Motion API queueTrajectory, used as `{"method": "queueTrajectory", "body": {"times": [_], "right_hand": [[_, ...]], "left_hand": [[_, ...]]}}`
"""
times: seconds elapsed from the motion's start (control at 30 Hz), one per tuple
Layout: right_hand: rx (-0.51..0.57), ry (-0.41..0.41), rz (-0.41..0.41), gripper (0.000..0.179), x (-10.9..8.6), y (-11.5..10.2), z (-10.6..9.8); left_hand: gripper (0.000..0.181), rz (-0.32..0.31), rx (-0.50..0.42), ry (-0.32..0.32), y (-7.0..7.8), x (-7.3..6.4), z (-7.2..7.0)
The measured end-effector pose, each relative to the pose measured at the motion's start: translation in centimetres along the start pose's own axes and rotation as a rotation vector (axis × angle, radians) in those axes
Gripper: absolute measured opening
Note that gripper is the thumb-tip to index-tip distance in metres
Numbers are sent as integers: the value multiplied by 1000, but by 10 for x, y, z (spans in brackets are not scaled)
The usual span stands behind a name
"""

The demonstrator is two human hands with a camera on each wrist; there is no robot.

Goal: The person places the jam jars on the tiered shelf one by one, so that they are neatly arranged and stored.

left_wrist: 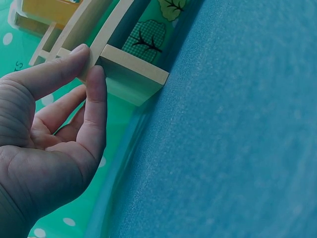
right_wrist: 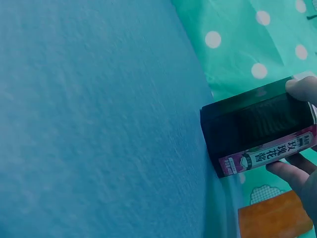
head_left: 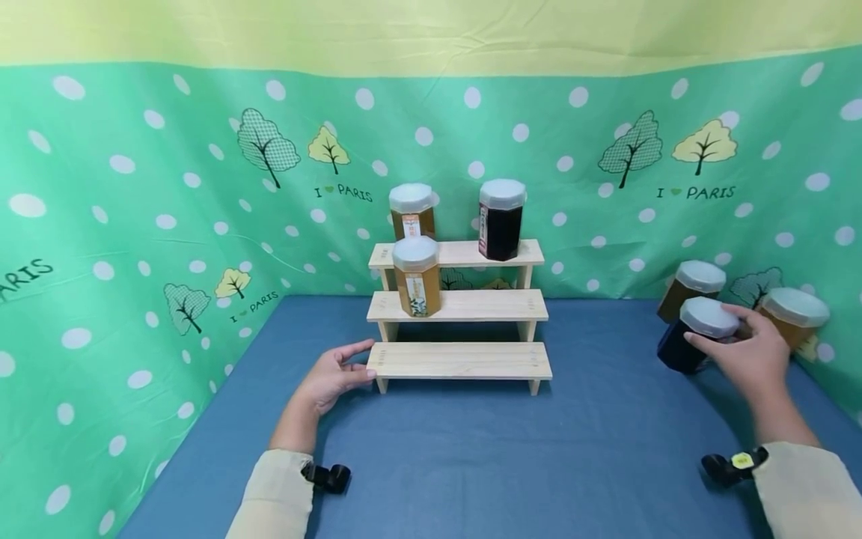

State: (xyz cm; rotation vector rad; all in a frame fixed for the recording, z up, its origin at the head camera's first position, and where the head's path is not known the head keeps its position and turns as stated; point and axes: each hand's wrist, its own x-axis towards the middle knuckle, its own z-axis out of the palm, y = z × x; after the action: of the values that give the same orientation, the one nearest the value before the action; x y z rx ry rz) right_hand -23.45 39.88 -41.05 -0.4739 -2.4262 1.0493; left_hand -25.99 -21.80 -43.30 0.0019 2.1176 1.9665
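My left hand [head_left: 331, 379] pinches the left end of the lowest step of a wooden tiered rack [head_left: 461, 361]; the left wrist view has thumb and forefinger at the board's corner. At the far right, my right hand [head_left: 759, 349] grips a dark jar [head_left: 682, 348] near its white lid, thumb on one side and fingers on the other. The jar leans slightly, and its pink label [right_wrist: 270, 154] faces the right wrist camera. On the rack's top step stand an amber jar [head_left: 413, 212] and another dark jar [head_left: 501, 221]. The middle step bears a honey-coloured jar [head_left: 417, 278] at its left.
Behind the gripped jar stands a brown jar [head_left: 694, 288], and to its right an orange-brown jar [head_left: 793, 318], both white-lidded. A green dotted cloth [head_left: 566, 135] hangs behind and at the sides. Blue cloth [head_left: 485, 464] covers the table.
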Motion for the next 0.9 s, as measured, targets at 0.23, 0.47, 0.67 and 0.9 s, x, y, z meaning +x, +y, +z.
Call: {"method": "queueTrajectory", "body": {"times": [0.23, 0.47, 0.67, 0.9], "right_hand": [[-2, 4, -18, 78, -13, -10, 0], [7, 17, -51, 76, -19, -21, 0], [26, 11, -69, 74, -27, -29, 0], [45, -24, -94, 74, -36, -40, -2]], "left_hand": [[70, -2, 11, 7, -1, -2, 1], [70, 8, 16, 2, 1, -2, 1], [70, 8, 22, 0, 2, -2, 1], [71, 6, 8, 0, 1, -2, 1]]}}
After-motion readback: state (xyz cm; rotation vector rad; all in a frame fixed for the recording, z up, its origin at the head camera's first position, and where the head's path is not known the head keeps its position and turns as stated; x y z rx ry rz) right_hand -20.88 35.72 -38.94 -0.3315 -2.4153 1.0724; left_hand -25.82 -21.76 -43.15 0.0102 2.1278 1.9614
